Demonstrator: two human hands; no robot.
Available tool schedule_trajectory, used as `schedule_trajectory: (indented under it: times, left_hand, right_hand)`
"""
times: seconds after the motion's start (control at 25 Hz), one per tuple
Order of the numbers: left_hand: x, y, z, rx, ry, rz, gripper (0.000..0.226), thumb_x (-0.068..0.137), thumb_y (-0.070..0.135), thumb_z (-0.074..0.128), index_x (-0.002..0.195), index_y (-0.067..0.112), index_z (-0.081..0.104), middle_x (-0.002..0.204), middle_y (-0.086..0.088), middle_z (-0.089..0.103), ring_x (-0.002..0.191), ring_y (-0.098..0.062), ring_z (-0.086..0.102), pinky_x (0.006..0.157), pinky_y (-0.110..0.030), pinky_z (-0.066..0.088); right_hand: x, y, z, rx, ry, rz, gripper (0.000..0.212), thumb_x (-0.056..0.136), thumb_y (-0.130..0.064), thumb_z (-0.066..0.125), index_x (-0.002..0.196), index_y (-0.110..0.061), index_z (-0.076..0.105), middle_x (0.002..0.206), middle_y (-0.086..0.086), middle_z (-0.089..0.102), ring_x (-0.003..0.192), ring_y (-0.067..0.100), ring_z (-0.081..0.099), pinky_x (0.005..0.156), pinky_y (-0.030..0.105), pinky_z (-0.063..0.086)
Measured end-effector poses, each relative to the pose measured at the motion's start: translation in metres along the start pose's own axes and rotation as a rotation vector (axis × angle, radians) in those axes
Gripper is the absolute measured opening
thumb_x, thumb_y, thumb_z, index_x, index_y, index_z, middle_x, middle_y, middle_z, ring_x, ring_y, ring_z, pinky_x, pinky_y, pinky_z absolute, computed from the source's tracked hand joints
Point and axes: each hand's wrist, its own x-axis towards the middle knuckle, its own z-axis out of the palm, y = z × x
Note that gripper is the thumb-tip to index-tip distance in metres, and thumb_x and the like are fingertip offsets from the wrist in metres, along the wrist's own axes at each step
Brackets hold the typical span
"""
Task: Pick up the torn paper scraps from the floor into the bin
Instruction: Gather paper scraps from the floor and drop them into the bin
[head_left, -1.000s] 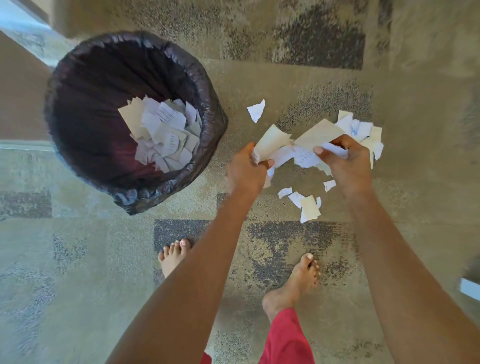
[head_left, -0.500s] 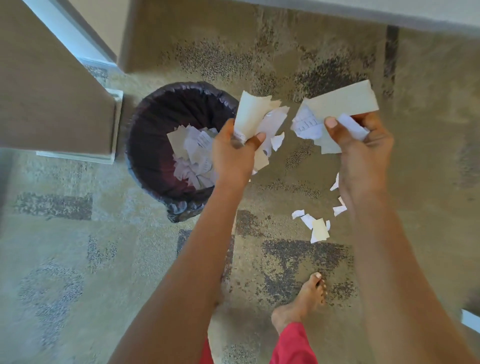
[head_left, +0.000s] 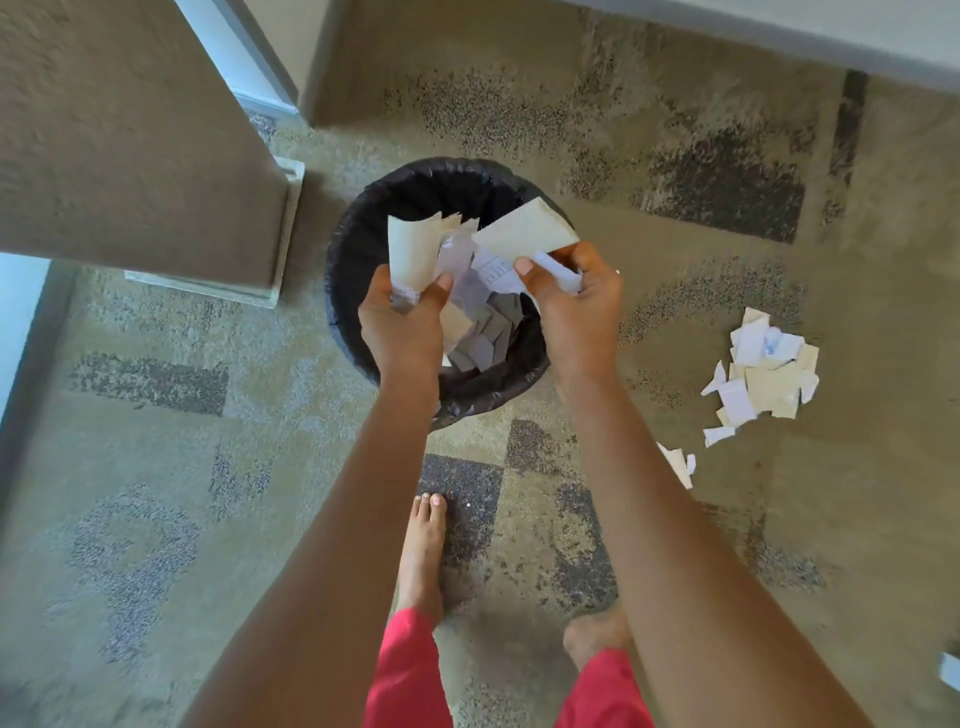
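A round bin (head_left: 363, 228) lined with a black bag stands on the carpet, with paper scraps (head_left: 485, 338) lying inside it. Both my hands hover over its opening. My left hand (head_left: 402, 327) grips a curled beige scrap (head_left: 413, 249) and some white pieces. My right hand (head_left: 576, 306) holds a beige sheet piece (head_left: 524, 234) with white scraps under it. A pile of torn scraps (head_left: 761, 376) lies on the floor to the right of the bin, and a few more scraps (head_left: 678, 462) lie nearer my right arm.
A wall corner with a white baseboard (head_left: 208, 288) stands just left of the bin. Another wall (head_left: 779, 36) runs along the top right. My bare feet (head_left: 423, 551) are on the patterned carpet below the bin. A small white object (head_left: 950, 670) sits at the right edge.
Both hands lifted handfuls of scraps off the floor and carried them left, from beside the bin to above its opening. The view shifted so the bin is now centred.
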Motion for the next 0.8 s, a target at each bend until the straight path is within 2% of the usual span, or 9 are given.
schedule_trajectory:
  times: [0.08,0.2,0.32,0.44,0.52,0.6,0.68,0.8]
  left_hand:
    - [0.005,-0.008,0.000,0.022,0.013,-0.032,0.024,0.080,0.016,0.077,0.087,0.031,0.059,0.086,0.009,0.069,0.078,-0.005,0.067,0.072,-0.032,0.058]
    - [0.017,-0.019,0.002,0.065,0.023,-0.085,0.022,0.078,0.019,0.078,0.092,0.024,0.062,0.088,0.005,0.069,0.081,-0.011,0.067,0.076,-0.035,0.059]
    - [0.027,-0.025,0.007,0.157,0.017,-0.171,0.027,0.077,0.026,0.079,0.096,0.019,0.061,0.088,0.005,0.065,0.084,-0.015,0.066,0.072,-0.033,0.057]
    - [0.034,-0.030,0.013,0.205,-0.008,-0.206,0.028,0.076,0.030,0.081,0.092,0.022,0.059,0.094,0.004,0.066,0.085,-0.015,0.064,0.070,-0.027,0.052]
    - [0.037,-0.031,0.018,0.196,-0.007,-0.208,0.029,0.075,0.030,0.081,0.095,0.024,0.059,0.101,0.002,0.067,0.090,-0.016,0.065,0.080,-0.031,0.055]
    - [0.037,-0.032,0.023,0.206,-0.013,-0.216,0.027,0.078,0.026,0.078,0.097,0.024,0.060,0.106,0.001,0.067,0.095,-0.018,0.065,0.087,-0.038,0.055]
    - [0.032,-0.030,0.027,0.239,-0.020,-0.180,0.024,0.080,0.023,0.075,0.097,0.027,0.059,0.109,0.002,0.066,0.099,-0.018,0.064,0.091,-0.041,0.054]
    - [0.017,-0.023,0.035,0.360,-0.034,0.032,0.022,0.084,0.021,0.069,0.104,0.024,0.059,0.109,0.007,0.064,0.108,-0.019,0.058,0.095,-0.045,0.049]
  right_hand:
    - [-0.001,0.015,0.018,-0.051,0.004,0.028,0.018,0.084,-0.007,0.069,0.075,-0.013,0.055,0.069,-0.005,0.058,0.063,0.003,0.052,0.060,0.015,0.045]
    - [0.004,0.038,0.037,-0.070,0.083,0.102,0.017,0.081,-0.007,0.070,0.074,-0.012,0.056,0.071,-0.002,0.062,0.068,0.009,0.057,0.062,0.025,0.050]
    - [0.012,0.051,0.049,-0.088,0.138,0.183,0.013,0.080,-0.008,0.070,0.078,-0.013,0.058,0.071,-0.009,0.060,0.065,0.003,0.054,0.061,0.019,0.046]
    - [0.017,0.061,0.057,-0.143,0.145,0.219,0.012,0.078,-0.009,0.072,0.086,-0.016,0.065,0.079,-0.006,0.065,0.074,0.006,0.060,0.072,0.025,0.053]
    - [0.020,0.067,0.058,-0.114,0.138,0.236,0.016,0.077,-0.006,0.071,0.087,-0.018,0.066,0.088,0.001,0.071,0.085,0.015,0.068,0.083,0.036,0.057]
    - [0.019,0.069,0.057,-0.072,0.134,0.258,0.021,0.077,-0.004,0.069,0.087,-0.021,0.065,0.094,0.004,0.072,0.092,0.018,0.069,0.088,0.041,0.057]
    - [0.018,0.068,0.055,-0.041,0.122,0.247,0.023,0.076,-0.003,0.068,0.088,-0.024,0.065,0.098,0.004,0.072,0.098,0.020,0.068,0.092,0.043,0.055]
    - [0.015,0.060,0.046,0.048,0.075,0.208,0.022,0.080,0.001,0.065,0.090,-0.019,0.066,0.099,0.006,0.071,0.099,0.021,0.067,0.094,0.044,0.054]
